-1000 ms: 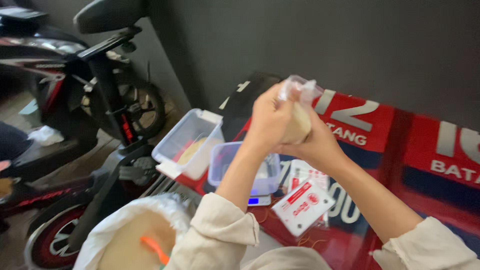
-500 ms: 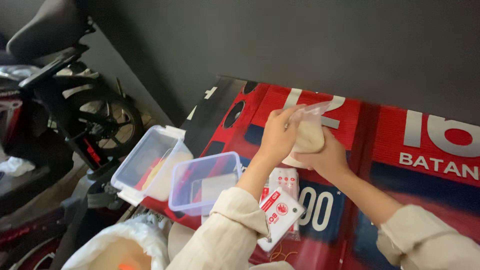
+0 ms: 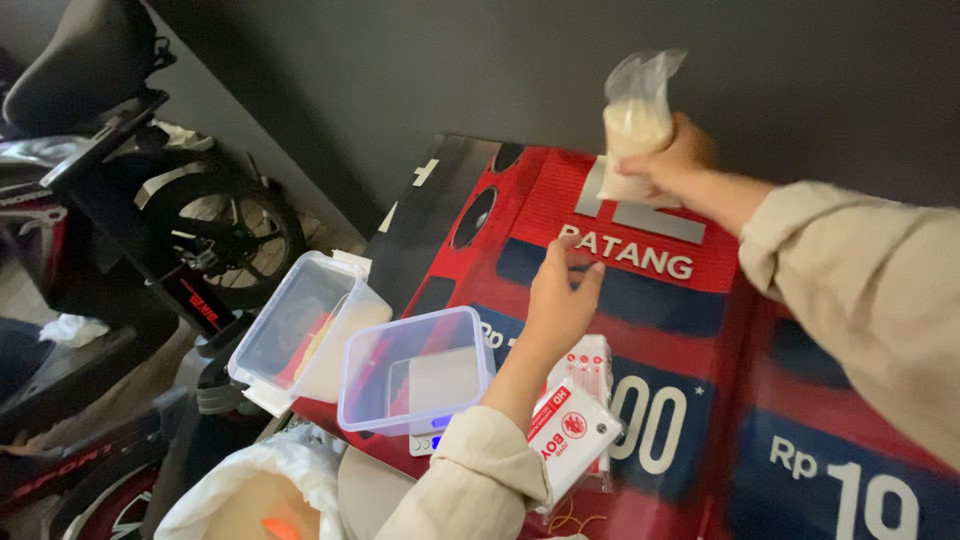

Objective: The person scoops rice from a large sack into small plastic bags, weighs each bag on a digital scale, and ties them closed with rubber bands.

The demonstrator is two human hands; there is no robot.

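My right hand (image 3: 672, 162) holds a small clear plastic bag (image 3: 636, 112) part-filled with a pale powder, raised toward the dark wall at the back. My left hand (image 3: 560, 300) hovers empty with fingers loosely apart over the red printed banner (image 3: 690, 330). Just below that hand lie packs of small plastic bags with red print (image 3: 572, 432). To the left of my left forearm, an empty clear plastic tub (image 3: 415, 370) rests on a small scale (image 3: 428, 440).
A clear lidded container (image 3: 300, 335) with pale contents sits at the banner's left edge. A white sack of pale powder with an orange scoop (image 3: 255, 495) is at the bottom left. A parked motorbike (image 3: 130, 200) fills the left side.
My right hand has lifted the bag up and away toward the wall. My left hand has let go of it and dropped lower, fingers apart. The view shifted right.
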